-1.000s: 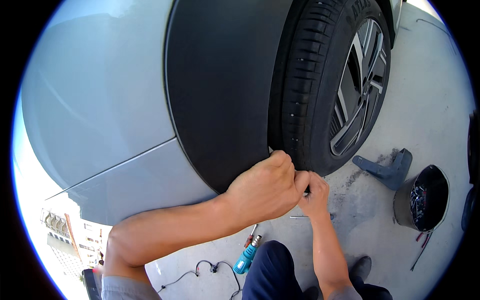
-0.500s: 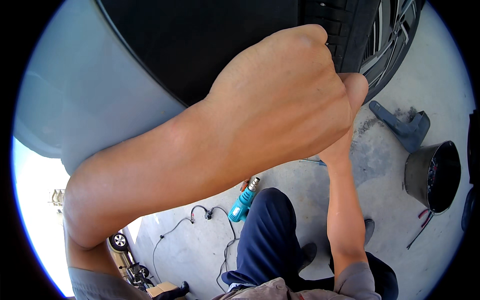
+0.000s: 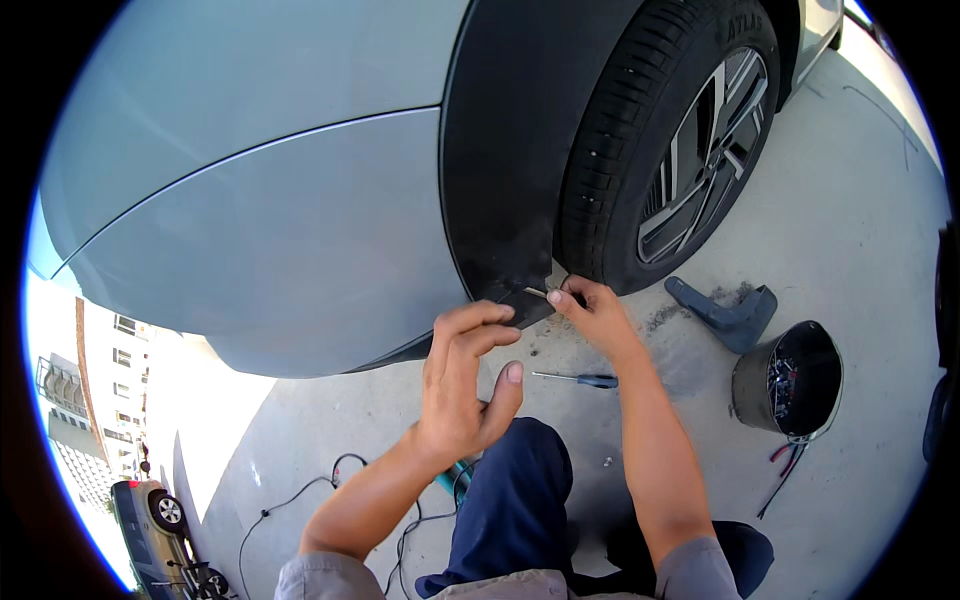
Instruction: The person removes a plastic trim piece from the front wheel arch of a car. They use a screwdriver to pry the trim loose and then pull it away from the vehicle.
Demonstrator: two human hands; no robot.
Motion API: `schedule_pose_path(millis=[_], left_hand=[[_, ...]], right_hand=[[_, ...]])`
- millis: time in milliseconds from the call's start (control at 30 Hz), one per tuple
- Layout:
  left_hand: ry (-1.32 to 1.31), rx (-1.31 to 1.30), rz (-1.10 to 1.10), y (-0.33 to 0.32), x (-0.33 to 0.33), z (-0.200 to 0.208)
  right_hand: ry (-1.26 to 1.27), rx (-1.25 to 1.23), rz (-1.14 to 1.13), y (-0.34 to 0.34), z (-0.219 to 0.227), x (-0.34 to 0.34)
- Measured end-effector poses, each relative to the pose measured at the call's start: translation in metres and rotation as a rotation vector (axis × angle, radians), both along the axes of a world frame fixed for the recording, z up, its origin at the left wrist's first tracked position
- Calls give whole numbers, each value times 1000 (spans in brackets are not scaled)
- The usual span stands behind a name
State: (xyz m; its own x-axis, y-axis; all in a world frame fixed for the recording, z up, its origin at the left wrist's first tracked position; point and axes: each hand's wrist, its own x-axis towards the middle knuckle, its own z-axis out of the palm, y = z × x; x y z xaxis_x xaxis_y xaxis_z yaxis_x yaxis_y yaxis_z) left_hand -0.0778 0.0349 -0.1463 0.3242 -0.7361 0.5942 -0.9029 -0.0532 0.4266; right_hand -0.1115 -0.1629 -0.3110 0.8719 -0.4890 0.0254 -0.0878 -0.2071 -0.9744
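My right hand [image 3: 592,315] is closed around a thin tool with a short flat metal tip [image 3: 536,292]; its handle is mostly hidden by my fingers. That tip points left at the lower corner of the black wheel-arch trim [image 3: 505,180], beside the tire [image 3: 600,190]. Whether it touches the trim I cannot tell. My left hand [image 3: 465,385] hangs open just below the trim's lower edge, fingers bent, thumb apart, nothing in it. Under my hands, a screwdriver with a blue handle [image 3: 597,381] lies on the floor.
A dark mud flap [image 3: 722,312] lies right of the tire. Near it stands a black bucket [image 3: 752,385] with small parts inside. A teal heat gun [image 3: 452,477] is partly hidden behind my left arm, near a black cable [image 3: 300,492]. The car's light body panel [image 3: 330,230] fills the upper left.
My left arm, which reached across close to the camera with a fist by the tire, has dropped and its hand has opened. The right hand and its tool have come into sight.
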Motion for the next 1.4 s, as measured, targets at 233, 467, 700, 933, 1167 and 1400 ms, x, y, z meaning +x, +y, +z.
schedule_pose_path(millis=[233, 467, 700, 933, 1167, 1400], left_hand=[[352, -231, 364, -5, -44, -71], [298, -342, 478, -39, -54, -62], [419, -556, 466, -50, -53, -67], [730, -871, 360, -46, -26, -67], [657, -894, 442, -44, -15, -69], [609, -895, 456, -56, -14, -70]], right_hand=[[182, 103, -108, -4, 12, 3], [218, -3, -94, 9, 28, 7], [311, -231, 44, -19, 0, 2], [259, -15, 87, -1, 4, 4], [22, 481, 87, 39, 3, 10], [-92, 675, 80, 52, 6, 10]])
